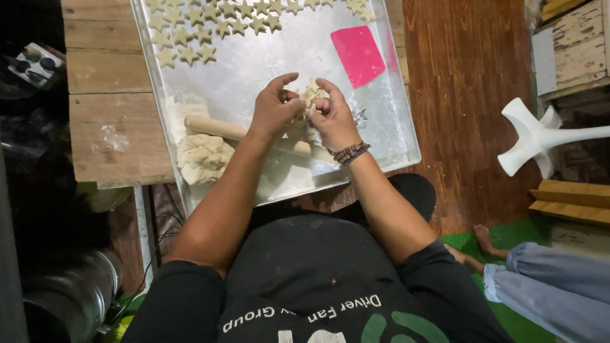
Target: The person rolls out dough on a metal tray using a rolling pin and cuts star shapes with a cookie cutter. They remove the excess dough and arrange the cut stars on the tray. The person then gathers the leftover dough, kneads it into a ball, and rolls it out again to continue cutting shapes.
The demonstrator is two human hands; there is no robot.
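Note:
My left hand [273, 107] and my right hand [333, 117] meet over a large metal tray [406, 149], both pinching a small star-shaped piece of pale dough [311, 94] between the fingertips. A beaded bracelet sits on my right wrist. Under my wrists lies a wooden rolling pin [213, 126], resting across the tray. A lump of leftover dough [202, 159] sits at the tray's near left. Several cut dough stars [210, 28] lie in rows at the tray's far end. A small metal star cutter [361, 117] lies just right of my right hand.
A pink flat scraper [358, 55] lies on the tray's far right. The tray rests on a wooden plank table [105, 121]. A white stool [540, 136] lies on the wooden floor to the right. Another person's bare foot and trouser leg [540, 279] show at lower right.

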